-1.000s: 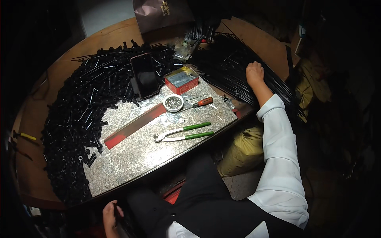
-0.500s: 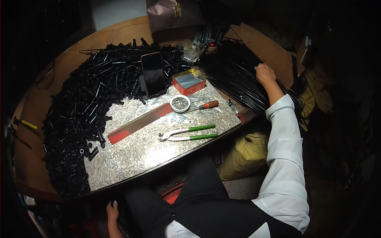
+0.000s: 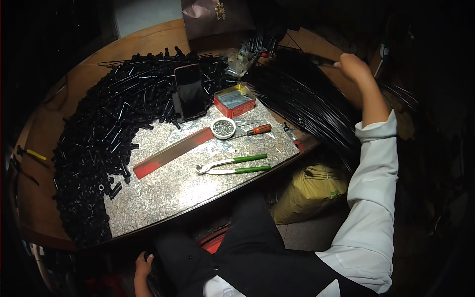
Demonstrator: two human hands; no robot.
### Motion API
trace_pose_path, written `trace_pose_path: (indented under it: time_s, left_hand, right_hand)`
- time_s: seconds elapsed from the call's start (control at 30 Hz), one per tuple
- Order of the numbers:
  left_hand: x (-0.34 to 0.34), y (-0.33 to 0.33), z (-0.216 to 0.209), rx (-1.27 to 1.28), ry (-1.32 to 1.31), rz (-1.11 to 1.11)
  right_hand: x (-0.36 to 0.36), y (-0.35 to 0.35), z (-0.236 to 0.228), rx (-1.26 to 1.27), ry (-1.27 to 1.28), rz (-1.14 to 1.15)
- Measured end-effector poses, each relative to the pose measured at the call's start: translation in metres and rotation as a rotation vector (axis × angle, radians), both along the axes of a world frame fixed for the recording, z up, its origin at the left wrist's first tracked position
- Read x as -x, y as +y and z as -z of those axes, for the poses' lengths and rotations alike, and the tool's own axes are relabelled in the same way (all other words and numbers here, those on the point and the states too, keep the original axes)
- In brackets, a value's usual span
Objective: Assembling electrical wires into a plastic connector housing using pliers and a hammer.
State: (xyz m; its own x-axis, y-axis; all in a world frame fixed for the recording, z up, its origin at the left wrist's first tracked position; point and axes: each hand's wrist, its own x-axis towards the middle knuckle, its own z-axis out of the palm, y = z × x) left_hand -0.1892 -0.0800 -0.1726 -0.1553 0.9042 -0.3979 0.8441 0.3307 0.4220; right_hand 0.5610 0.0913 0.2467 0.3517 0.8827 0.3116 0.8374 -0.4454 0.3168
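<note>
Fingers (image 3: 338, 64) of the right hand (image 3: 356, 70) are gripping a bunch of thin, straight black rods (image 3: 400, 93), reaching farther right than half a second ago; whether the left hand (image 3: 143, 267) is holding anything, I cannot tell. Left of the right fingers, a brown paper bag (image 3: 210, 27) is showing gold lettering (image 3: 220, 11), while a red rectangular tin (image 3: 240, 110) is carrying slim silvery pieces (image 3: 235, 100) and a round white bowl (image 3: 213, 130) is holding small shiny metal bits (image 3: 223, 127).

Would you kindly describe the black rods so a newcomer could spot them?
On the brown wooden table, look beyond the right end of the speckled slab. The black rods lie there, near the person's right hand. Unlike the short, jumbled black pieces left of the slab, they are long, thin and roughly parallel.
</note>
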Motion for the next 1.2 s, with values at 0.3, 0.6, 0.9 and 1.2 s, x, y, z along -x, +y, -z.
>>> trace_pose_path:
  time_s: [0.3, 0.6, 0.9, 1.2]
  left_hand:
    - [-0.028, 0.015, -0.046, -0.077, -0.008, 0.151]
    - [-0.124, 0.031, -0.17, -0.441, -0.213, 0.386]
    - [-0.18, 0.085, -0.263, -1.191, -0.112, 0.419]
    - [-0.213, 0.137, -0.284, -1.302, -0.77, 0.031]
  right_hand:
    - [0.001, 0.002, -0.012, -0.171, 0.827, -0.073]
    - [0.121, 0.028, 0.007, -0.278, 1.241, -0.492]
    - [0.256, 0.023, 0.062, -0.089, 1.595, -0.871]
    - [0.362, -0.039, 0.079, 0.429, 1.578, -1.014]
